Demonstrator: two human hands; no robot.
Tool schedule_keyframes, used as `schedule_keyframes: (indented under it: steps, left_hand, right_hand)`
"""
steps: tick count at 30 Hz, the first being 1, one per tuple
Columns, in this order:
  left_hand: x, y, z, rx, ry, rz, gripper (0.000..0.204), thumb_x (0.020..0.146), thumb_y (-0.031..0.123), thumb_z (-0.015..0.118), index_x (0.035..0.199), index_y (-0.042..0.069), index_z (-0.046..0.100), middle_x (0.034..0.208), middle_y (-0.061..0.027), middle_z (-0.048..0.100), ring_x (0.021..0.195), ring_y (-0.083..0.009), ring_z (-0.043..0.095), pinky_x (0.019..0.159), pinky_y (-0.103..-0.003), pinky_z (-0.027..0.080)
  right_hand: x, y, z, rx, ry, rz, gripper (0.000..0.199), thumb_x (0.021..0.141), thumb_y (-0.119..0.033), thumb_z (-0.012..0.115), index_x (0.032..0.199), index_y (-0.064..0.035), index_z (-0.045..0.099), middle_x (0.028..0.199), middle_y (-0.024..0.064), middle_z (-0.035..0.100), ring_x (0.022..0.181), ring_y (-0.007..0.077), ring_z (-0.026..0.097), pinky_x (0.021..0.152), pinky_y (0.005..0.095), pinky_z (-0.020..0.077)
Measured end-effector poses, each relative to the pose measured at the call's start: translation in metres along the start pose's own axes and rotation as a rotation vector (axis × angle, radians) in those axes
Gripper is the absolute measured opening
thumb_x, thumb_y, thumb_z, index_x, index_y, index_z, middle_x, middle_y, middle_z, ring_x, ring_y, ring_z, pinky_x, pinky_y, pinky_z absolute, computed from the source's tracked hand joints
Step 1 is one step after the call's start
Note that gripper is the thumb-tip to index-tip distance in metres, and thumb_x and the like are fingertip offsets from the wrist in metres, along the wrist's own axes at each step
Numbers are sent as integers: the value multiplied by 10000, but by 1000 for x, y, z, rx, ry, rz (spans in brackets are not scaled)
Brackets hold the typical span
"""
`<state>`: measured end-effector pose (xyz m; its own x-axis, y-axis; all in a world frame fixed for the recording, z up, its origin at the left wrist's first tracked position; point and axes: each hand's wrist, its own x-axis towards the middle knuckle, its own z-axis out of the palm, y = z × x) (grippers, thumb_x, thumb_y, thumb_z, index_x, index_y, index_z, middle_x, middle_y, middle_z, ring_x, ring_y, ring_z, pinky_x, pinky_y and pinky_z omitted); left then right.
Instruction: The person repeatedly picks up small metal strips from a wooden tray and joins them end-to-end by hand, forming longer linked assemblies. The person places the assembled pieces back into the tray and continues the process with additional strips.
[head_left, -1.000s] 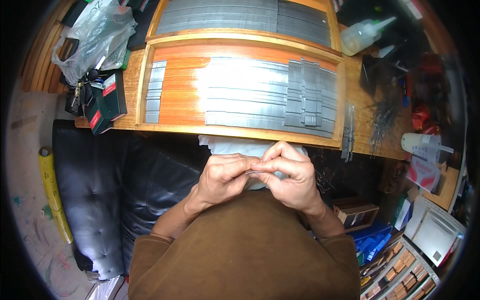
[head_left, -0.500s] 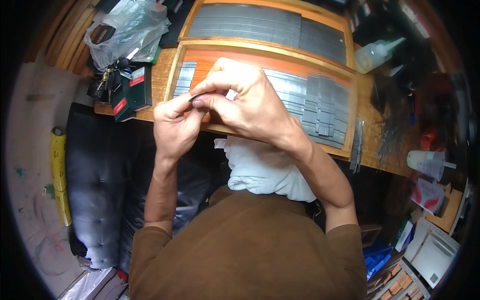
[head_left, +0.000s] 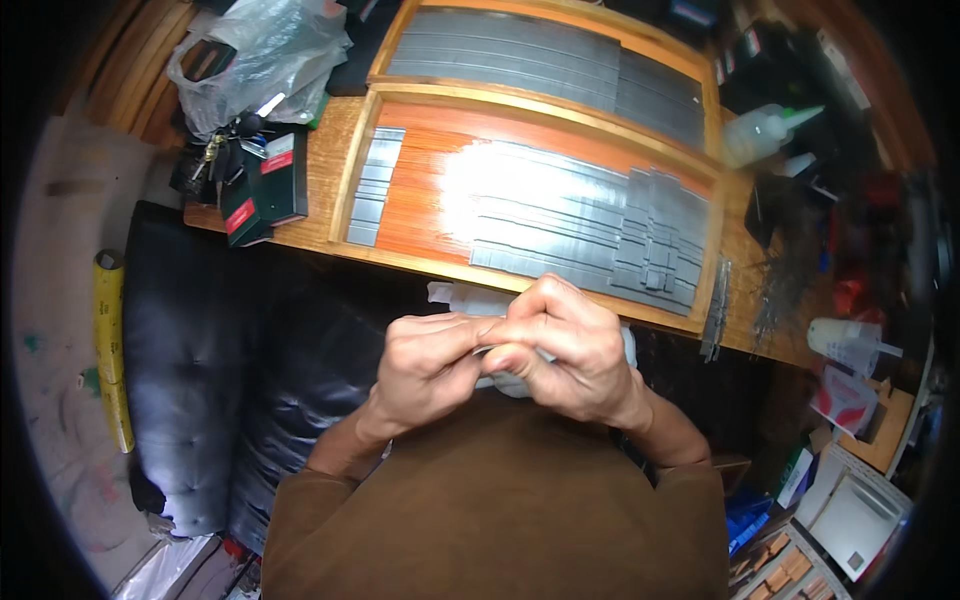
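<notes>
Close to my chest, just off the tray's near edge, my left hand and my right hand meet fingertip to fingertip. Both pinch a small thin strip, of which only a sliver shows; the fingers cover the rest. Beyond them lies a wooden tray with an orange wood-grain bottom. Rows of flat grey metal strips fill its middle and right, stacked in layers toward the right. A short column of similar strips sits along its left side.
Behind is a second tray of dark grey strips. Keys, dark boxes and a plastic bag occupy the left. At right are a squeeze bottle and loose strips. White cloth shows behind my hands.
Both hands have come down and back from above the tray to near my chest, the thin strip still pinched between them. More of the front tray now shows.
</notes>
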<state>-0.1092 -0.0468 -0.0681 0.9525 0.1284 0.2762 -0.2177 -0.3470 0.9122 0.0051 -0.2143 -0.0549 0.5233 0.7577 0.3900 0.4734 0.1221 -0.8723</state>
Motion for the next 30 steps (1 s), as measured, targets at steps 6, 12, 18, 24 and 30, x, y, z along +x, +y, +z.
schedule_keyframes:
  steps: [6,12,18,24,30]
  left_hand:
    - [-19,-42,39,-107,-112,-89,248,830,-94,707,1059,-31,779,852,-181,767,747,-302,769,658,-346,592]
    - [-20,-46,52,-109,-151,-102,245,836,-65,722,1068,-24,789,854,-192,769,758,-321,774,678,-354,608]
    - [-21,-46,52,-101,-222,-126,314,805,-109,695,1087,-19,799,883,-177,794,786,-278,799,702,-320,618]
    - [-20,-41,55,-130,-219,-176,260,853,-43,737,1099,10,800,838,-179,767,743,-311,774,672,-362,604]
    - [-20,-42,54,-137,-235,-198,300,832,-83,720,1107,2,804,878,-179,789,772,-277,793,693,-318,608]
  right_hand:
    - [-52,24,0,89,60,287,268,833,-73,900,1088,-31,827,881,34,652,776,140,624,664,279,509]
    - [-69,27,-2,133,119,340,229,811,55,864,1023,-26,834,881,32,645,799,133,630,672,278,509]
    - [-75,25,0,117,155,389,215,769,25,912,962,-37,842,840,28,672,771,124,636,665,266,510]
    - [-79,27,1,131,168,391,192,783,28,896,956,-24,832,839,29,653,761,127,621,658,273,496]
    - [-79,27,2,136,172,383,175,790,23,893,947,-14,825,838,30,641,755,126,613,650,276,489]
